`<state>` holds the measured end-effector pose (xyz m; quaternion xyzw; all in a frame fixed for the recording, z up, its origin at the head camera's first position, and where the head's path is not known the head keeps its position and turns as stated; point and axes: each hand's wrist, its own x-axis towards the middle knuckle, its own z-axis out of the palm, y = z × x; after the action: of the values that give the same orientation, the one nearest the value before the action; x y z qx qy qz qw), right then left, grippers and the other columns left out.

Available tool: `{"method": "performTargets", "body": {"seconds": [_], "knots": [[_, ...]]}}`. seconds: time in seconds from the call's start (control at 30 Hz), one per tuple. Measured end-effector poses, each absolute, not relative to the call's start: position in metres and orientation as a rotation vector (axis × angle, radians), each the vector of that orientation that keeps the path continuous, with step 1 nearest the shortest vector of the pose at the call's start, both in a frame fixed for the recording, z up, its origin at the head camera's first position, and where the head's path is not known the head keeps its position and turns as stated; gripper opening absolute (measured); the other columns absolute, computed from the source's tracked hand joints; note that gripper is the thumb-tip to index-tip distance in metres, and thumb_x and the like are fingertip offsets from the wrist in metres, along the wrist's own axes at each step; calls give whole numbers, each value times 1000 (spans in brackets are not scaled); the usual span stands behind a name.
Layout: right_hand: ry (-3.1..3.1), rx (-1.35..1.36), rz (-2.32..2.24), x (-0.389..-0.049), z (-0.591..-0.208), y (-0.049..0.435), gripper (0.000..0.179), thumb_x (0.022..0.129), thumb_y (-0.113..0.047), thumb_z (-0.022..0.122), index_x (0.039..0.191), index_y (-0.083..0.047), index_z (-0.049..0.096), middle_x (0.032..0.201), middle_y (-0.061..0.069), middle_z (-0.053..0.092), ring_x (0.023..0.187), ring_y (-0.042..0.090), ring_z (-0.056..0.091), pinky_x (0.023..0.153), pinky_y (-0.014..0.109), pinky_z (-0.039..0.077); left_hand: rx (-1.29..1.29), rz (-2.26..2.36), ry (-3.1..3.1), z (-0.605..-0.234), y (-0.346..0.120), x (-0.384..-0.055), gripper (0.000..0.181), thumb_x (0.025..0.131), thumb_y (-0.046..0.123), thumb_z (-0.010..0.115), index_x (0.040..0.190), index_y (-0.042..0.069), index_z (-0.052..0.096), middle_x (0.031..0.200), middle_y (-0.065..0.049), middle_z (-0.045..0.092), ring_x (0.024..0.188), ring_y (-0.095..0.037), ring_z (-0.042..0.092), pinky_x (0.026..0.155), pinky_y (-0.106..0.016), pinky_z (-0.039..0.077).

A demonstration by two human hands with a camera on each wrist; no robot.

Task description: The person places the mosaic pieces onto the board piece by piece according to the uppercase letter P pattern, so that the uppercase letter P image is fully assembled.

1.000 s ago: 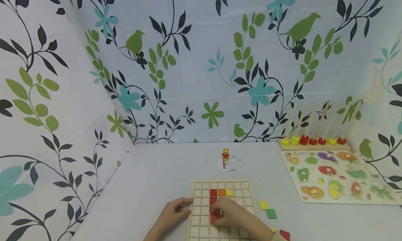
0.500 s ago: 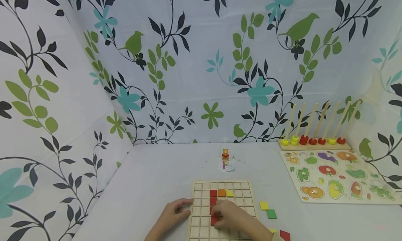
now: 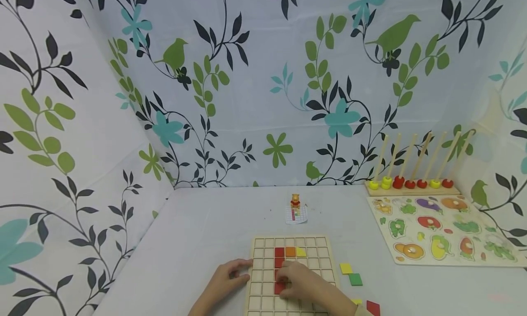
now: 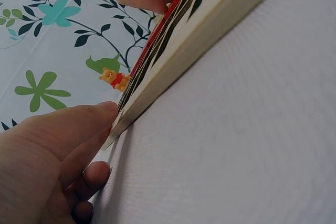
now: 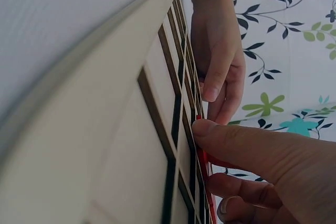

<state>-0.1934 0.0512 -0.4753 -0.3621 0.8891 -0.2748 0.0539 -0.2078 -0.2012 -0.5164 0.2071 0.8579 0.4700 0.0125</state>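
Note:
A wooden grid board (image 3: 259, 302) lies on the white table. A red tile (image 3: 279, 252), an orange tile (image 3: 290, 251) and a yellow tile (image 3: 301, 251) form a row near its far side; further red tiles run down from the red one. My right hand (image 3: 304, 281) is over that column, pinching the lowest red tile (image 3: 279, 288) at its grid square; the thumb (image 5: 210, 129) shows against red in the right wrist view. The palm hides the squares beneath. At the board's left edge, my left hand (image 3: 226, 279) touches the rim with extended fingers.
Right of the board lie loose yellow (image 3: 346, 268), green (image 3: 356, 279) and red tiles (image 3: 373, 307). A bear figurine (image 3: 295, 200) stands on a gridded paper (image 3: 302, 217) behind it. Back right are a vegetable puzzle board (image 3: 449, 252) and a bead stacker (image 3: 411, 192), near the patterned cloth wall.
Barely anything differs. My right fingers shift slightly on the lowest red tile, while my left hand stays at the board's edge.

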Motion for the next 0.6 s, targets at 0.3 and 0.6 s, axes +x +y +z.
{"method": "performTargets", "body": {"seconds": [0.3,0.6], "knots": [[2660,-1104,-855,-192,-473,52,13,73,-19,73,84,-17,66,78,-17,49,71,2,43,68,20,41,652,1477,2667,-517,-201,-207,32,79,25,67,107,8,63,109,-4,62,63,-7,47,58,-23,40],[2593,-1219,-1034,-189,-450,59,8,78,-14,70,80,-14,62,74,-14,53,63,5,47,58,17,40,652,1504,2638,-494,-195,-197,30,79,13,67,106,2,62,109,-12,61,63,-8,45,58,-24,39]]}}
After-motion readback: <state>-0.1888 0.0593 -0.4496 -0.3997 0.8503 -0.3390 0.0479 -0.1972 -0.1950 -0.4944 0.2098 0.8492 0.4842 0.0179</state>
